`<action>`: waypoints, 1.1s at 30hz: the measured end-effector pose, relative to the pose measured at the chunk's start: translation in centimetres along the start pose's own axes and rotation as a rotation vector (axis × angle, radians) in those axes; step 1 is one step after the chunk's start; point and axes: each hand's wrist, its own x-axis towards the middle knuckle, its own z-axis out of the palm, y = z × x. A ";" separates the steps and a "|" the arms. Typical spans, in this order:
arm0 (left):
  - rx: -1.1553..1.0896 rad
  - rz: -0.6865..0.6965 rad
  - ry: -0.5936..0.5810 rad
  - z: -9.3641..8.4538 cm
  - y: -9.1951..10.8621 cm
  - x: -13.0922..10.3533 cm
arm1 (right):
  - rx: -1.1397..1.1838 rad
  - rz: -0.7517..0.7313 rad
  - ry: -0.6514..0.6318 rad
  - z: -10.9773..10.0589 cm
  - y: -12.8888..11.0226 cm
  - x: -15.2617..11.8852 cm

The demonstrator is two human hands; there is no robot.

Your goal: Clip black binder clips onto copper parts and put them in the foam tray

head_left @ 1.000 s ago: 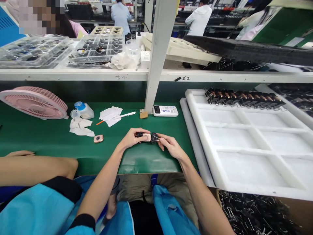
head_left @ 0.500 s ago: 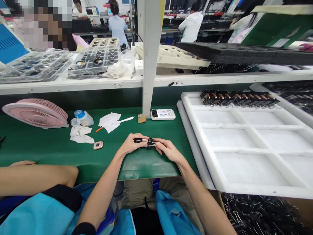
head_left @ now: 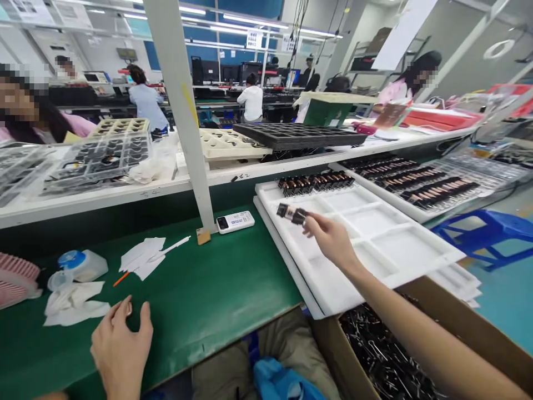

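My right hand (head_left: 328,239) pinches a small black and copper-coloured part with black binder clips on its ends (head_left: 291,214), holding it by its near end. It is raised over the left side of the white compartment tray (head_left: 377,264). A row of similar clipped parts (head_left: 316,182) lies along the tray's far edge. Down on the left, my left hand (head_left: 122,344) is over the green table mat (head_left: 200,311), thumb apart from curled fingers, with nothing visibly gripped. Just behind its fingertips shows a bit of the pink-gold watch (head_left: 129,309), mostly hidden.
Behind the left hand lie crumpled tissues (head_left: 75,303), a blue-capped bottle (head_left: 85,265), white paper (head_left: 144,258) and a pink fan (head_left: 16,280). A white device (head_left: 235,222) sits by the upright post (head_left: 179,111). A cardboard box (head_left: 433,300) of binder clips stands below the tray.
Both hands were together on the clipped part above the mat. The left has let go and moved left; the right has carried the part over the tray. The view has turned right.
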 end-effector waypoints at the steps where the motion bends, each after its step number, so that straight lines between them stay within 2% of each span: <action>1: 0.074 -0.005 -0.027 0.1 -0.4 -0.3 | -0.080 -0.019 0.023 0.6 0.8 2.5; 3: 0.185 -0.020 -0.087 0.4 -0.8 -0.7 | -0.249 -0.068 0.083 2.7 2.1 7.0; 5: 0.229 -0.022 -0.116 0.5 -0.9 -1.0 | -0.360 -0.114 0.122 5.0 2.9 10.4; 9: 0.168 0.042 -0.093 0.8 -1.8 -1.4 | -0.424 -0.157 0.140 8.2 3.6 13.9; 12: 0.136 0.051 -0.047 1.0 -3.0 -1.3 | -0.492 -0.153 0.164 9.2 4.3 14.6; 16: 0.241 -0.048 -0.004 1.2 -3.9 -1.2 | -0.580 -0.148 0.204 9.7 5.6 14.9; 19: 0.284 -0.133 -0.063 1.2 -4.0 -0.8 | -0.613 -0.134 0.219 9.7 6.1 15.2; 23: 0.255 -0.237 -0.172 1.2 -4.4 0.3 | -0.665 -0.192 0.182 9.6 6.0 15.9; 27: 0.167 -0.272 -0.218 1.3 -4.7 1.1 | -0.704 -0.200 0.179 9.4 5.8 16.3; 30: -0.030 -0.310 -0.186 1.9 -3.4 1.1 | -0.706 -0.172 0.184 8.8 6.0 15.9; 33: -0.365 -0.308 -0.172 2.7 -0.2 0.9 | -0.696 -0.163 0.196 8.8 5.5 15.5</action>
